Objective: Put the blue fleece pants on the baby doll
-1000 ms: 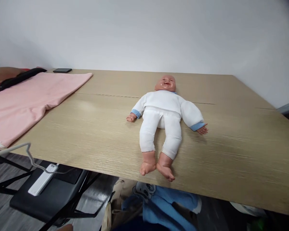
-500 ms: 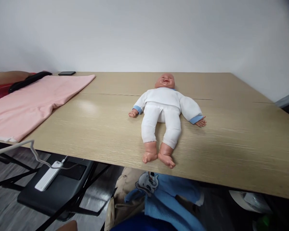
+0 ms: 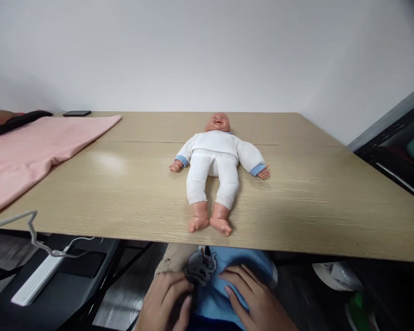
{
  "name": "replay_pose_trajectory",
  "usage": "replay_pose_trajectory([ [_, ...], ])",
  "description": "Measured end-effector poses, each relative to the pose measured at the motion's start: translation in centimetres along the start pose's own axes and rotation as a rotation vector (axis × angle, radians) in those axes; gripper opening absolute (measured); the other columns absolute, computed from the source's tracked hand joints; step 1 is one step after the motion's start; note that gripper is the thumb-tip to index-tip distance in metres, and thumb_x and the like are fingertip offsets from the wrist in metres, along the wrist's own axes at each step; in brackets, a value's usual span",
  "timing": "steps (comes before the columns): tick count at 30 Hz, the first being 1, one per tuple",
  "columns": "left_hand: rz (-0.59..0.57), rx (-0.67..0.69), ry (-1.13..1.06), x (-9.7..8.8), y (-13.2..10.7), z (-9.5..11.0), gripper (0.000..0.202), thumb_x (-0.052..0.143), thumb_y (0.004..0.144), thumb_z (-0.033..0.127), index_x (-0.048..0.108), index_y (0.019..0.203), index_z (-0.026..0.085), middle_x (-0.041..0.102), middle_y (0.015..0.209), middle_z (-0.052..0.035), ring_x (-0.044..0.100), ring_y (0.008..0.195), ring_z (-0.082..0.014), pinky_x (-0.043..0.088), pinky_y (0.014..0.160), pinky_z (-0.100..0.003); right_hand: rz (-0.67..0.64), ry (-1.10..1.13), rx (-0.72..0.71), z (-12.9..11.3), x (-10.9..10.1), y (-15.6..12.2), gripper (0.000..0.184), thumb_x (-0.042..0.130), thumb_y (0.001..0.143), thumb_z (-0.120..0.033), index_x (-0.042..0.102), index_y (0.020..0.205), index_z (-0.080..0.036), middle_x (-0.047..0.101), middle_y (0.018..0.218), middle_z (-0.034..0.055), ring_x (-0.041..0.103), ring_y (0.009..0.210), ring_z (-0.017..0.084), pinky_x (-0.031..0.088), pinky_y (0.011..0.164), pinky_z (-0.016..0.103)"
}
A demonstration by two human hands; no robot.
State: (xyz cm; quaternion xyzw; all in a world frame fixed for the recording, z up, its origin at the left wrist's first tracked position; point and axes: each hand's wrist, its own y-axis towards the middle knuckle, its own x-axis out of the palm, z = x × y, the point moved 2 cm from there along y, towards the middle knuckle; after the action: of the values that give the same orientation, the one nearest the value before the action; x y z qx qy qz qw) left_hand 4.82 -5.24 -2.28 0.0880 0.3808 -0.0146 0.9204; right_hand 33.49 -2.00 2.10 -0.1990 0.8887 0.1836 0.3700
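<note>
On my lap lies a blue fleecy garment point(image 3: 224, 262) with a grey elephant patch point(image 3: 200, 266). My left hand point(image 3: 169, 296) is at the patch's left side, its fingers bent and the thumb apart from them. Over the right part of the cloth, my right hand point(image 3: 251, 294) has its fingers outstretched, gripping nothing visible. Beyond both hands, a baby doll point(image 3: 214, 161) rests on its back on the table, feet toward me, arms spread. It wears a white top with blue cuffs and white trousers.
The wooden table point(image 3: 141, 193) bears a pink cloth point(image 3: 55, 151) at the left and a phone point(image 3: 77, 113) by the wall. Another person's arm point(image 3: 0, 117) shows at far left. A white power strip point(image 3: 37, 278) lies on a black chair, with a cable point(image 3: 32, 230) nearby.
Both my hands have come into view over the blue garment. The view has swung right and the doll appears farther left; it lies in the same pose.
</note>
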Motion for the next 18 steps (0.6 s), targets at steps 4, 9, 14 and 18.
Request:
replay_pose_trajectory([
  [4,-0.055,-0.124,0.035,1.1,1.0,-1.3,0.047,0.069,0.098,0.059,0.079,0.133,0.029,0.081,0.134,-0.0166,0.077,0.124,-0.0431,0.065,0.107,-0.062,-0.193,0.04,0.159,0.7,1.8,3.6,0.044,0.052,0.114,-0.029,0.065,0.156,-0.029,0.068,0.161,0.009,0.063,0.153,0.028,0.052,0.131,0.047],
  [9,-0.291,-0.257,-0.074,2.8,1.7,-0.6,0.044,0.065,0.099,0.066,0.077,0.119,0.029,0.084,0.125,-0.0134,0.079,0.121,-0.0387,0.062,0.109,-0.053,-0.359,0.03,0.087,1.4,3.3,8.3,0.066,0.075,0.096,-0.026,0.063,0.161,-0.036,0.062,0.17,0.0059,0.06,0.155,0.037,0.047,0.133,0.054],
  [14,-0.379,-0.387,-0.165,3.9,1.7,-0.5,0.051,0.068,0.096,0.055,0.059,0.141,0.033,0.086,0.124,-0.0082,0.083,0.117,-0.0341,0.064,0.098,-0.043,-0.454,0.021,0.027,2.7,3.4,9.8,0.034,0.076,0.085,-0.017,0.083,0.115,-0.032,0.087,0.112,-0.0007,0.082,0.105,0.026,0.066,0.098,0.034],
  [18,-0.371,-0.399,-0.235,3.4,1.5,-0.9,0.061,0.075,0.091,0.054,0.061,0.147,0.036,0.086,0.127,-0.0079,0.083,0.119,-0.0349,0.065,0.1,-0.042,-0.391,0.045,0.021,2.8,2.7,9.0,0.014,0.067,0.09,-0.019,0.078,0.092,-0.029,0.082,0.102,-0.0026,0.077,0.096,0.019,0.061,0.095,0.029],
])
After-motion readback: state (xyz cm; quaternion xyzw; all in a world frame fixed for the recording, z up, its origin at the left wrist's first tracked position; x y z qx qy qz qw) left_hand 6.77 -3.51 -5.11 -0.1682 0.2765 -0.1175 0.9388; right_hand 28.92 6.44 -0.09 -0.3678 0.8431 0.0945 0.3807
